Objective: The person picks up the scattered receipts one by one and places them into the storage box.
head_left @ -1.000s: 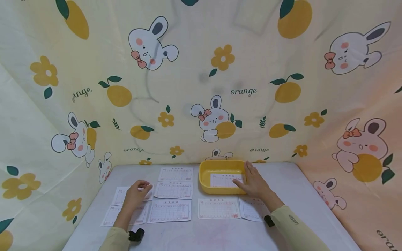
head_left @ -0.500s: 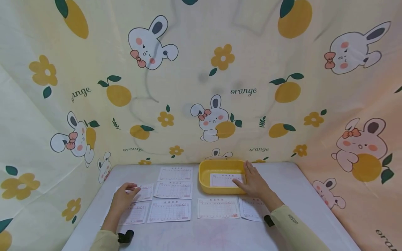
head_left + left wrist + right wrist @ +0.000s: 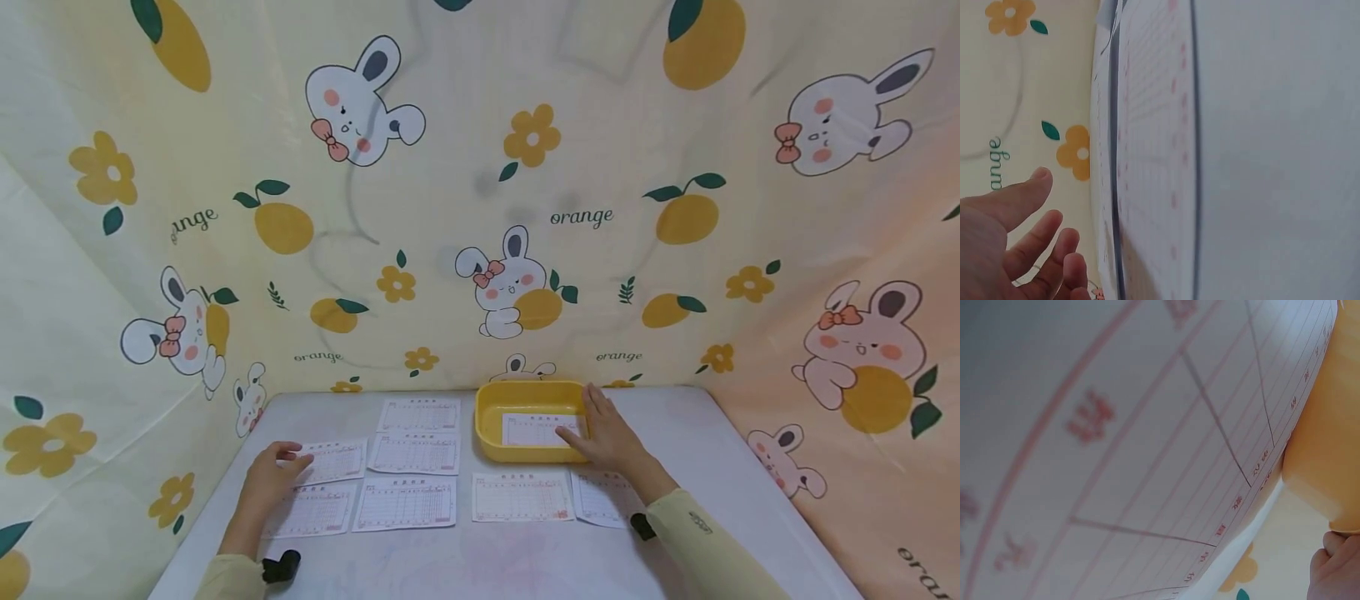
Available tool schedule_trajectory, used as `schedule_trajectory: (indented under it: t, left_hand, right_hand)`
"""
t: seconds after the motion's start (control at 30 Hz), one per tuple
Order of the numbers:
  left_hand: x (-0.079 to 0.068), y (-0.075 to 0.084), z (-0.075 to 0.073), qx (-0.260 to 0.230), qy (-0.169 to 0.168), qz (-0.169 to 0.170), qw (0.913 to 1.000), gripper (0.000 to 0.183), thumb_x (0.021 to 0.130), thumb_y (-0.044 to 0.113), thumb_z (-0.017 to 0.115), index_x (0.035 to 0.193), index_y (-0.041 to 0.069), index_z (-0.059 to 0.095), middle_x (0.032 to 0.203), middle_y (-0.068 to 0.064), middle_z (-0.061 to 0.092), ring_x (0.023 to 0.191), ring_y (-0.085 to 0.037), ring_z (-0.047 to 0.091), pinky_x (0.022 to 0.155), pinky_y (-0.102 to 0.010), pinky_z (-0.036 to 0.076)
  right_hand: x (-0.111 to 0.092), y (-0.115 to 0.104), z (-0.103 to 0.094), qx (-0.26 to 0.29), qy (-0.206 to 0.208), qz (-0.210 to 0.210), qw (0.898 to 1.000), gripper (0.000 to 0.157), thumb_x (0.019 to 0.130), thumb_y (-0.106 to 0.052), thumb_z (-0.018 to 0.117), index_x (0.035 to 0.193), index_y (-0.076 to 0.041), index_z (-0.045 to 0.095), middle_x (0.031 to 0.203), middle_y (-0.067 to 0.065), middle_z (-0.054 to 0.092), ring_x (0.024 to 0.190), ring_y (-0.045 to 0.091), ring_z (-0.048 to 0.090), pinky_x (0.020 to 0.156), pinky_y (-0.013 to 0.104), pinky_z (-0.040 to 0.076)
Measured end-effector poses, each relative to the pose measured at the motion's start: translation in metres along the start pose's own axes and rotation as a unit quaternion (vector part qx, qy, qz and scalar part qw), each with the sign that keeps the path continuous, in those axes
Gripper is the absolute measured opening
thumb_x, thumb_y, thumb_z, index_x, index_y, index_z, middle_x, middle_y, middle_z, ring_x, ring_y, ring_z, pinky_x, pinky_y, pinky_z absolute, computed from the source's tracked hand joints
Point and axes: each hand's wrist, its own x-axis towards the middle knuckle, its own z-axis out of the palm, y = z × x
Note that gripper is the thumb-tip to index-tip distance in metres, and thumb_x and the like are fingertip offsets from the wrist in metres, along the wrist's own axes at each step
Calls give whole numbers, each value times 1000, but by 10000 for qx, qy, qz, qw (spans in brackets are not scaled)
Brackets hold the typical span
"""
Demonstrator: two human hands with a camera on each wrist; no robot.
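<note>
My left hand [image 3: 272,479] hovers by two printed paper forms at the left, the upper form [image 3: 333,462] and the lower form [image 3: 318,508]. In the left wrist view its fingers [image 3: 1035,240] are spread and loosely bent, with nothing between them. My right hand [image 3: 615,433] holds the right end of a yellow plastic basket [image 3: 491,452], thumb over the rim and fingers along the right wall. Inside the basket lies a form [image 3: 536,430]. In the right wrist view the fingers [image 3: 1338,562] touch the basket's lip, beside a large, close form [image 3: 1147,456].
A column of forms stands left of the basket: a top form [image 3: 420,415], a middle form [image 3: 416,454] and a bottom form [image 3: 405,504]. In front of the basket lie one form [image 3: 521,497] and another form [image 3: 600,500], partly under my right forearm. A printed curtain [image 3: 420,267] backs the white table [image 3: 480,567].
My left hand has moved left and slightly toward me, uncovering more of the forms beneath it. The right hand and the basket have stayed put.
</note>
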Motion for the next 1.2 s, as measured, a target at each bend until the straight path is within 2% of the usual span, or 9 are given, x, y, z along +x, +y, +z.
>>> schedule_trajectory:
  t: [0.27,0.43,0.67,0.9,1.2]
  left_hand:
    - [0,-10,-9,99,125,-373,9992,59,104,33,70,143,-6,50,135,-36,53,114,-47,55,95,-58,46]
    - [0,-16,-13,115,54,-605,9981,65,102,33,73,144,-8,45,140,-40,46,118,-53,51,98,-62,45]
    - [1,-21,-15,159,-12,-1025,9946,72,99,33,78,146,-8,43,143,-39,43,122,-53,47,98,-60,45]
    - [1,-24,-14,525,-77,-868,9948,85,94,39,83,146,-14,42,135,-41,38,117,-54,43,94,-61,45]
    - [2,-16,-14,815,-148,-964,9919,80,95,35,82,142,-17,44,132,-43,37,117,-55,43,99,-64,42]
  right_hand:
    - [0,1,1,-24,-3,18,10000,111,100,-65,62,167,7,10,178,25,8,164,44,10,129,61,15]
    - [0,4,2,-20,13,7,10000,113,100,-67,62,167,8,10,177,25,9,163,45,10,128,61,15]
    - [1,3,3,6,-35,46,10000,114,100,-69,61,168,7,9,178,24,6,164,44,9,129,61,14]
    - [0,3,3,22,-29,21,10000,114,100,-70,59,167,7,9,178,25,6,164,44,9,129,60,14]
    - [1,3,3,65,29,30,10000,112,100,-67,61,167,7,11,178,24,7,164,43,10,129,59,14]
